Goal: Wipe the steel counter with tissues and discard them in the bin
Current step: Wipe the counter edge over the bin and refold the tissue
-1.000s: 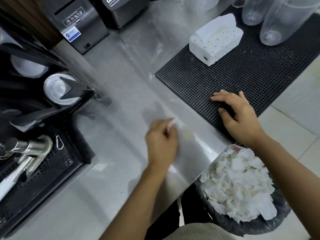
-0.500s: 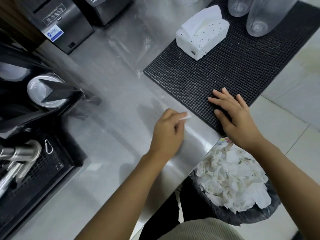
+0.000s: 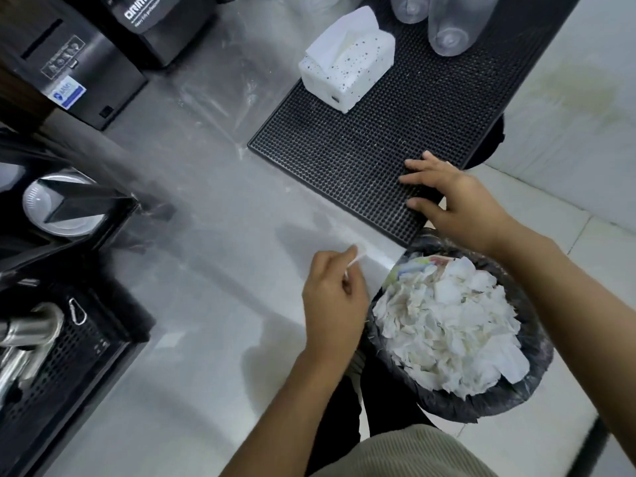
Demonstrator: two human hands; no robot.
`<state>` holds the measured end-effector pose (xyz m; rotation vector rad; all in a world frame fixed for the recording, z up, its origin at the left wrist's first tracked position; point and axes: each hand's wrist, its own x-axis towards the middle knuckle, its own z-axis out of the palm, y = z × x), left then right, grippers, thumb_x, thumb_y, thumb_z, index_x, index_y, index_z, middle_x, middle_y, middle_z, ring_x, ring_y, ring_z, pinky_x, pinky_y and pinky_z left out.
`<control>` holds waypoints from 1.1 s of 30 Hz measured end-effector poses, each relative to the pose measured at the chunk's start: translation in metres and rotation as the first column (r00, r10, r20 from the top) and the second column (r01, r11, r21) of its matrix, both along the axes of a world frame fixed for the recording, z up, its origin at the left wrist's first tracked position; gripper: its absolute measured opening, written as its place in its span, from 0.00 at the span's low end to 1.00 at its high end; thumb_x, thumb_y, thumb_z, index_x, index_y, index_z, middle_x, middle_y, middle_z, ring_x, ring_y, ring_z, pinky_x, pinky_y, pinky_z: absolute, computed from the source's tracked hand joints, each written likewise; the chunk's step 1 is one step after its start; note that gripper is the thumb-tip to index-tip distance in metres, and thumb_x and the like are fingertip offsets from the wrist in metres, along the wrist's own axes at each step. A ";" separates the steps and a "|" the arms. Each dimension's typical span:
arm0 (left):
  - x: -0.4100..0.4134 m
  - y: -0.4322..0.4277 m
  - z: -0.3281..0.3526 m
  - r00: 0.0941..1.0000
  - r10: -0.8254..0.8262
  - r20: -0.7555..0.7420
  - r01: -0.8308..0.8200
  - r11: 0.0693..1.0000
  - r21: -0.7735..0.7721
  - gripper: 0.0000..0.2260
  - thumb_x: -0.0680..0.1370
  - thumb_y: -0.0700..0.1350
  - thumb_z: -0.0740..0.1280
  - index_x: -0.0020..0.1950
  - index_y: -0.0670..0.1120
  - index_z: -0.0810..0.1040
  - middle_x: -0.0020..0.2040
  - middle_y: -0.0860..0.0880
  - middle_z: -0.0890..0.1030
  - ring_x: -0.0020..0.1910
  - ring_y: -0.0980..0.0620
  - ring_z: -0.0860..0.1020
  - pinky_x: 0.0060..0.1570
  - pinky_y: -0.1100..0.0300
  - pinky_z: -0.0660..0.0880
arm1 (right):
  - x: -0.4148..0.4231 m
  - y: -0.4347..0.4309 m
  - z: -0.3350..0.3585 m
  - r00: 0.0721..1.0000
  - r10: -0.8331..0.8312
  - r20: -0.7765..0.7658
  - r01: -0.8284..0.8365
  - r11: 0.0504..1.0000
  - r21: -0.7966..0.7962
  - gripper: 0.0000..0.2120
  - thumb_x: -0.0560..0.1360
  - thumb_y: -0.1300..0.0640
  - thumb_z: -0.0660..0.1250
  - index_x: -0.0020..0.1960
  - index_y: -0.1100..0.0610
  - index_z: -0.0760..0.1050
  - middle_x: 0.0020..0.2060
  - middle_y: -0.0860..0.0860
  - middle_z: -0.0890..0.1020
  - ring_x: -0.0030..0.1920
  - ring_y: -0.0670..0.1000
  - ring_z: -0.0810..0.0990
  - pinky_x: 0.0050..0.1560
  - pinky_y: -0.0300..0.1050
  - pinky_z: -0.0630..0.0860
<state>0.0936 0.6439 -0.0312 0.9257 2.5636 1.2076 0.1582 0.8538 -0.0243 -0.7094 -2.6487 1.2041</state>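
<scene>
On the worktop, the mat lies at one o'clock, with the tissue box on its far-left part and cups behind. Machines stand at eleven o'clock. The bin sits at four o'clock, just beside the worktop's edge. The left hand, pinching a tissue, is just left of the bin.

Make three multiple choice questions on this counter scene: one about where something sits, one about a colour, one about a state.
1. Where does the tissue pack sit?
A on the mat
B on the floor
C on a chair

2. What colour is the mat?
A red
B black
C white

3. What is the left hand doing?
A lying flat
B pinching a tissue
C holding a cup

Answers:
1 A, the tissue pack stands at the mat's far end.
2 B, its studded surface is black.
3 B, a white tissue pokes out between thumb and finger.
</scene>
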 end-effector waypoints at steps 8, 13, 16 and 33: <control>-0.050 -0.005 0.012 0.981 0.180 0.075 -0.186 0.980 0.071 0.06 0.76 0.41 0.68 0.49 0.42 0.84 0.42 0.44 0.80 0.39 0.64 0.74 0.44 0.73 0.68 | 0.020 -0.014 -0.012 0.998 -0.035 -0.043 0.036 0.999 0.018 0.19 0.80 0.59 0.64 0.70 0.58 0.72 0.74 0.53 0.66 0.78 0.52 0.56 0.77 0.46 0.46; -0.104 0.002 0.000 0.973 0.203 -0.110 -0.212 0.975 -0.072 0.10 0.76 0.38 0.65 0.52 0.43 0.84 0.45 0.45 0.81 0.42 0.65 0.71 0.48 0.80 0.64 | 0.022 -0.012 -0.018 0.996 -0.029 -0.088 0.027 0.999 -0.025 0.19 0.80 0.59 0.63 0.71 0.57 0.71 0.75 0.50 0.65 0.78 0.49 0.55 0.76 0.38 0.43; -0.067 0.018 -0.006 0.990 0.073 -0.120 -0.078 0.996 -0.034 0.12 0.76 0.34 0.64 0.56 0.41 0.82 0.44 0.46 0.77 0.37 0.60 0.72 0.43 0.75 0.67 | 0.022 -0.011 -0.019 0.994 -0.028 -0.104 0.024 0.999 -0.040 0.19 0.80 0.58 0.64 0.70 0.56 0.72 0.74 0.49 0.66 0.77 0.47 0.56 0.75 0.33 0.43; -0.049 0.033 -0.003 0.984 -0.013 -0.177 -0.005 0.995 -0.101 0.08 0.77 0.35 0.64 0.51 0.40 0.81 0.44 0.45 0.78 0.39 0.54 0.72 0.41 0.70 0.65 | 0.022 -0.012 -0.024 0.988 -0.058 -0.144 0.052 0.998 -0.047 0.19 0.79 0.60 0.66 0.69 0.57 0.73 0.72 0.47 0.67 0.77 0.48 0.57 0.75 0.32 0.44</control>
